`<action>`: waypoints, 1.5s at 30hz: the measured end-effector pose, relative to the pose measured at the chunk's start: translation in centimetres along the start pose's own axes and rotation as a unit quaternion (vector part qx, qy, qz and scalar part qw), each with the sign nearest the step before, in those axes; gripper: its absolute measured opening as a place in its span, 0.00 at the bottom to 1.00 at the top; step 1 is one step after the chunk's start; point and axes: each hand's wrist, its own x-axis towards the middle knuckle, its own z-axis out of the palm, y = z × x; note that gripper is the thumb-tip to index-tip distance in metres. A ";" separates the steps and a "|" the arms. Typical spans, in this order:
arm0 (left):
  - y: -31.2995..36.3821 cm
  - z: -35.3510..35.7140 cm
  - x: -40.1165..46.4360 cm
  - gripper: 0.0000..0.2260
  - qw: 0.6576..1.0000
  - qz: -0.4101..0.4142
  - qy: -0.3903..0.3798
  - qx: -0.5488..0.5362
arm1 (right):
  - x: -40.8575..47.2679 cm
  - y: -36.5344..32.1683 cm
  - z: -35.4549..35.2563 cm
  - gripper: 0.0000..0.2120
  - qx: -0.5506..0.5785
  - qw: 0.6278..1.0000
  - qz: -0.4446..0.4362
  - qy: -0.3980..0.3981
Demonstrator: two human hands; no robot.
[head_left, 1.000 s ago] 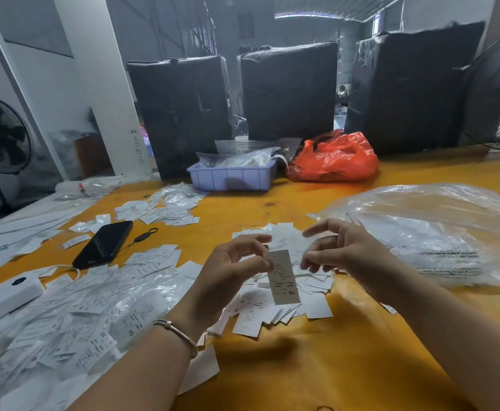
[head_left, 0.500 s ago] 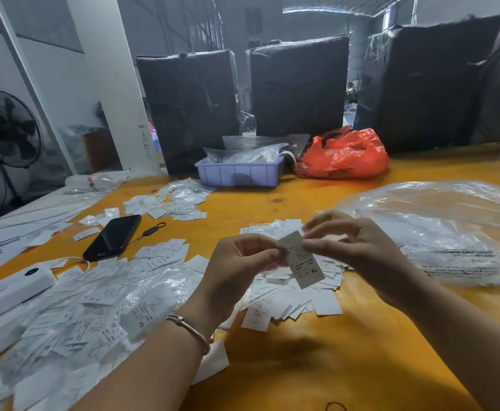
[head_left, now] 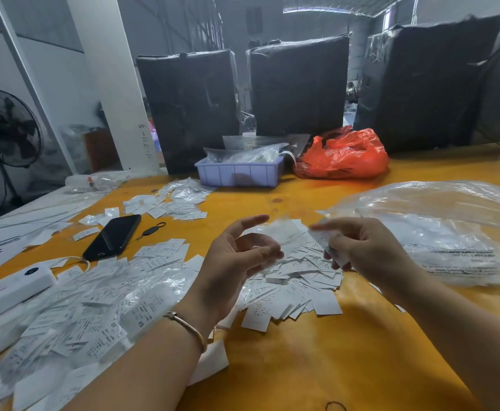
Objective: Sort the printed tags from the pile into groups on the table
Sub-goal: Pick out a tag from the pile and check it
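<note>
Left hand (head_left: 236,259): raised over the worktop (head_left: 316,360), bracelet (head_left: 188,326) on the wrist; grip wide, fingers loosely spread and holding nothing.
Right hand (head_left: 364,250): raised beside the left, apart from it; grip narrow, fingers curled and pinching one printed tag (head_left: 328,243), which is blurred.
Tag pile (head_left: 296,280): loose white tags heaped on the worktop just under and between both hands.
Bagged tags (head_left: 94,304): a wide spread of tags in clear sleeves on the near left, some marked XS.
White device (head_left: 11,289): lies at the left edge, touching that spread.
Clear plastic bag (head_left: 450,232): large and crumpled, just right of the right hand.
Phone (head_left: 112,237): black, face up, left of the hands.
Far group of tags (head_left: 171,200): small heap beyond the phone.
Lilac tray (head_left: 239,172): farther back, holding clear bags.
Red bag (head_left: 343,155): just right of the tray.
</note>
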 end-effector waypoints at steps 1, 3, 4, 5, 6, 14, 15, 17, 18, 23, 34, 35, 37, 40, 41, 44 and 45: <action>0.0 0.1 -0.1 0.26 1.000 -0.005 -0.015 -0.008 | -0.1 -0.1 0.1 0.19 -0.012 1.000 0.010 -0.014; -0.1 0.2 -0.2 0.23 0.999 -0.013 -0.039 -0.009 | -0.3 -0.6 0.4 0.16 0.018 0.998 0.033 -0.058; -0.1 0.2 -0.2 0.22 0.999 -0.016 -0.047 -0.006 | -0.3 -0.8 0.5 0.12 0.050 0.995 0.044 -0.081; -0.2 0.3 -0.3 0.20 0.999 -0.018 -0.051 0.002 | -0.5 -0.9 0.5 0.10 0.074 0.991 0.046 -0.101; -0.2 0.3 -0.3 0.18 0.998 -0.017 -0.054 0.013 | -0.5 -1.0 0.5 0.12 0.082 0.990 0.037 -0.112; -0.3 0.2 -0.4 0.03 0.987 -0.021 -0.078 0.139 | -0.3 -0.2 0.3 0.04 0.065 0.994 -0.060 -0.064; -0.3 0.2 -0.5 0.03 0.985 -0.021 -0.078 0.155 | -0.2 -0.1 0.3 0.05 0.072 0.995 -0.055 -0.050; -0.5 0.3 -0.5 0.03 0.984 -0.018 -0.073 0.161 | -0.2 0.0 0.3 0.08 0.105 0.993 -0.032 -0.030; -0.6 0.3 -0.4 0.05 0.986 -0.011 -0.062 0.152 | -0.1 0.0 0.4 0.08 0.120 0.992 -0.017 -0.032; 0.3 0.1 -0.1 0.07 1.000 0.013 0.000 0.017 | -0.6 0.0 1.3 0.08 0.065 0.986 0.044 -0.149; -0.3 -0.2 -0.1 0.08 0.993 0.018 0.045 0.106 | 0.4 -0.4 0.0 0.21 0.199 0.977 0.062 -0.036; -0.3 0.0 -0.2 0.07 0.992 0.017 0.037 0.118 | 0.4 -0.5 0.0 0.26 0.203 0.977 0.052 -0.029; -0.3 0.2 -0.2 0.06 0.991 0.013 0.017 0.132 | 0.3 -0.7 -0.1 0.33 0.202 0.979 0.024 -0.014; -0.5 0.6 -0.3 0.04 0.986 0.004 -0.014 0.167 | 0.0 -0.9 0.0 0.38 0.174 0.984 -0.041 0.009; -0.5 0.7 -0.4 0.04 0.984 0.003 -0.019 0.179 | -0.2 -1.0 0.1 0.37 0.170 0.983 -0.065 0.014; -0.6 0.9 -0.4 0.02 0.982 0.007 -0.034 0.184 | -0.5 -1.3 0.3 0.25 0.173 0.976 -0.126 0.042; -0.6 0.9 -0.5 0.03 0.983 0.007 -0.040 0.176 | -0.6 -1.4 0.4 0.21 0.167 0.975 -0.138 0.054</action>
